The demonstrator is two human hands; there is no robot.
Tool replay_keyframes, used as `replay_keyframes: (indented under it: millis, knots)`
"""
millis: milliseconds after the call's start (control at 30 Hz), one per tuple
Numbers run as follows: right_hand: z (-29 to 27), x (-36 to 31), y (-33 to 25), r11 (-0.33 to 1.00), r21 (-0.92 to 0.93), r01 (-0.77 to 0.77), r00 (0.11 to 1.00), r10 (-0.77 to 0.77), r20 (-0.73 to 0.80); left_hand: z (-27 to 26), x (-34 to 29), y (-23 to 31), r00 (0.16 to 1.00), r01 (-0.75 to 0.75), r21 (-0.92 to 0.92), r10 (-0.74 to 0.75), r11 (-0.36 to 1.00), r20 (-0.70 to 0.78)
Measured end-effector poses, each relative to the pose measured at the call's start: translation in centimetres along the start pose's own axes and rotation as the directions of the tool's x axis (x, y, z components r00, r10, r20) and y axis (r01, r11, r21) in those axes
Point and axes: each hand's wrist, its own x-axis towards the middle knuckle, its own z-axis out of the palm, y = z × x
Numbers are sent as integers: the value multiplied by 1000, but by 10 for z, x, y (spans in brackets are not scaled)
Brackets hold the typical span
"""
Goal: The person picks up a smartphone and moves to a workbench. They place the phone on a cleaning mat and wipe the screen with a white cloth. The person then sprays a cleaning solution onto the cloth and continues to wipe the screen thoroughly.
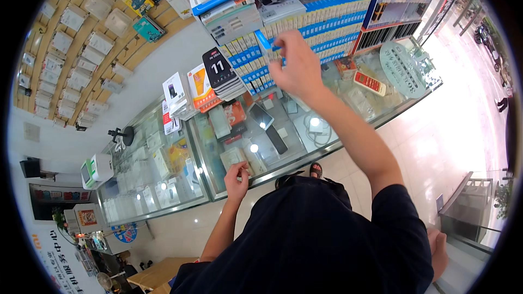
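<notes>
My right hand [297, 68] reaches up to the rack and pinches a slim blue and white box [263, 40] between thumb and fingers. The box sticks up at the front of rows of similar blue, white and yellow boxes [338, 17]. Lower down, my left hand [237, 181] is loosely curled at the near edge of the glass counter [291, 161], with nothing seen in it. Left of the rack, a stack of black phone-screen packages [220, 72] stands beside orange boxes [200, 88] and white boxes [175, 90].
Under the counter glass lie phones [275, 139] and a coiled cable [321, 130]. On top, a red and cream handset-like device [370, 83] sits near a round pale green sign [403, 69]. Packaged accessories [71, 17] hang on the left wall. Another person's hand [437, 247] shows lower right.
</notes>
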Motion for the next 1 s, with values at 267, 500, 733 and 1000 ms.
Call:
replay_keyframes:
  millis: [267,500,733,1000]
  knots:
    - [24,-27,4,972,-234,-31,993,3,-119,-5,17,5,987,158,-350,-139,923,80]
    - [-61,-157,-29,970,-216,111,990,-127,-64,14,83,104,924,382,-758,-247,528,293]
    - [-85,-234,-11,939,-327,104,994,-93,48,13,117,137,710,687,-622,-168,376,683]
    - [-113,-220,-2,986,-167,-20,959,66,274,5,120,148,802,-218,-140,259,966,538]
